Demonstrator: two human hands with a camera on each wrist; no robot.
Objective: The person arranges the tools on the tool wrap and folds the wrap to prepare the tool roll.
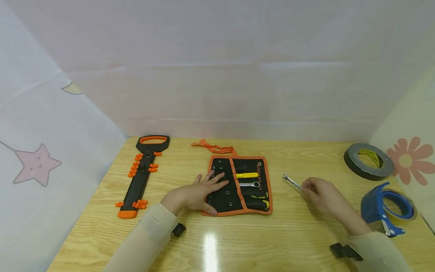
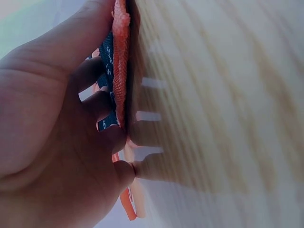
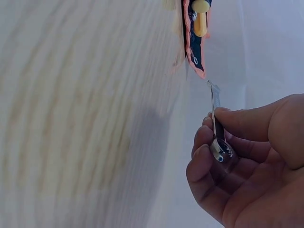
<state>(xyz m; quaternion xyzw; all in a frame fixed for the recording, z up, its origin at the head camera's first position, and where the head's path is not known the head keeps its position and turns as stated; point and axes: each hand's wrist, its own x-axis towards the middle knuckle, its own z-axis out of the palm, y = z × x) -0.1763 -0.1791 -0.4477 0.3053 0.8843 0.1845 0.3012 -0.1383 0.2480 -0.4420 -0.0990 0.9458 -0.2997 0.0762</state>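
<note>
A black tool pouch with orange edging [image 1: 221, 196] lies flat at the middle of the table. My left hand [image 1: 200, 190] rests on its left part with the fingers spread; the left wrist view shows the thumb and fingers over the orange edge. In the pouch's pockets sit a yellow-handled tool [image 1: 247, 175], a wrench [image 1: 251, 184] and black-handled tools with yellow marks [image 1: 259, 204]. To the right of the pouch, my right hand [image 1: 321, 198] holds a small silver combination wrench [image 3: 216, 107] between thumb and fingers. Its open end points toward the pouch, its ring end toward the palm.
At left lies a black rack with orange clips [image 1: 141, 181]. Orange ties [image 1: 217, 148] trail behind the pouch. A grey tape roll [image 1: 368, 160] and a blue tape dispenser [image 1: 384, 209] stand at right. A white sheet [image 1: 238, 94] hangs along the table's back edge.
</note>
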